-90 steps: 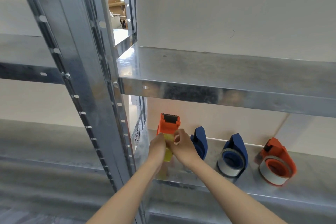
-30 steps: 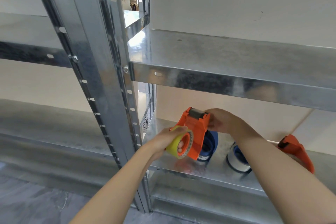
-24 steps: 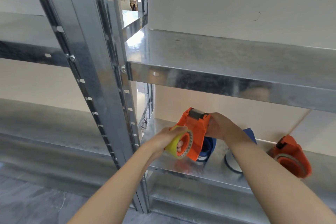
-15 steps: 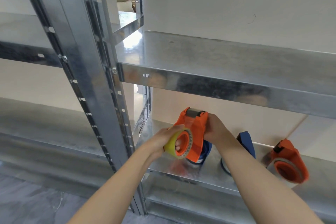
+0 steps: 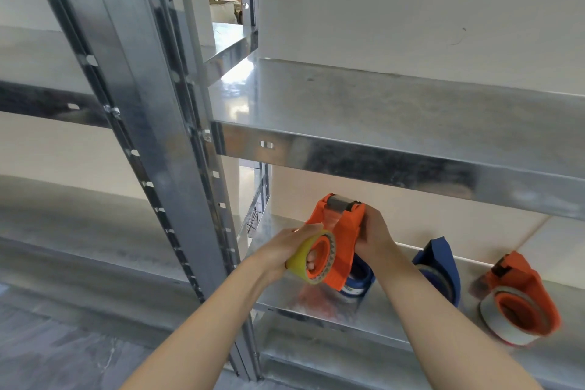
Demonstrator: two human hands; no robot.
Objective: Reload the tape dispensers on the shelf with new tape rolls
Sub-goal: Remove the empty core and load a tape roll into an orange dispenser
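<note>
An orange tape dispenser (image 5: 343, 231) is held upright just above the lower metal shelf (image 5: 373, 313). My right hand (image 5: 375, 236) grips its right side near the cutter. A yellowish tape roll (image 5: 311, 263) sits on the dispenser's orange hub, and my left hand (image 5: 286, 248) wraps around the roll with fingertips inside the hub. Behind the held dispenser, a blue dispenser (image 5: 359, 279) lies partly hidden. A second blue dispenser (image 5: 440, 266) and another orange dispenser (image 5: 522, 298) with a white roll rest on the shelf to the right.
An upper metal shelf (image 5: 395, 155) overhangs just above the hands. A perforated steel upright (image 5: 152, 136) stands close on the left. A pale wall backs the shelves. Grey floor (image 5: 63, 342) shows at lower left.
Three seconds ago both hands worked at the dispenser's front on the shelf. Since then the dispenser has been lifted and turned sideways; my right hand slid from its top down onto its right side.
</note>
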